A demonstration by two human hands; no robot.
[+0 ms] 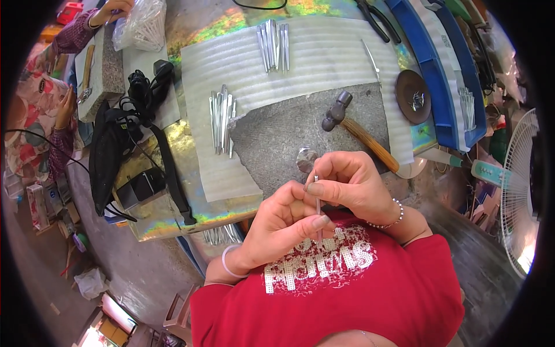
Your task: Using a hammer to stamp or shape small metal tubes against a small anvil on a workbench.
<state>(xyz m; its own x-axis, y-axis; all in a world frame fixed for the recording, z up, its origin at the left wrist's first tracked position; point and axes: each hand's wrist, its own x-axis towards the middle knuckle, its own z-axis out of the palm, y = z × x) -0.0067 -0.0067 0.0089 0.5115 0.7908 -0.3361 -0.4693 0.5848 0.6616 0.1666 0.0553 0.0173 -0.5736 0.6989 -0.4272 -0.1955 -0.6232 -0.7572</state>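
Close to my chest, just past the table's near edge, both hands hold one slim metal rod (318, 203), which looks like a small punch. My left hand (286, 218) pinches its lower part between thumb and fingers. At the top end, the fingertips of my right hand (352, 184) are closed on it. Beyond them a grey stone slab (277, 133) lies on white foam sheeting (217, 63). A shiny round metal disc (306, 156) rests on the slab, partly behind my right hand. The ball-peen hammer (364, 133) has its head on the slab and its wooden handle toward me.
Two groups of metal punches (273, 46) (221, 121) lie on the foam. A brown dish (406, 103), pliers (378, 22) and blue tray (430, 69) stand right. Left are a black strapped bag (113, 150) and another person's hands (65, 109). A fan (520, 191) stands far right.
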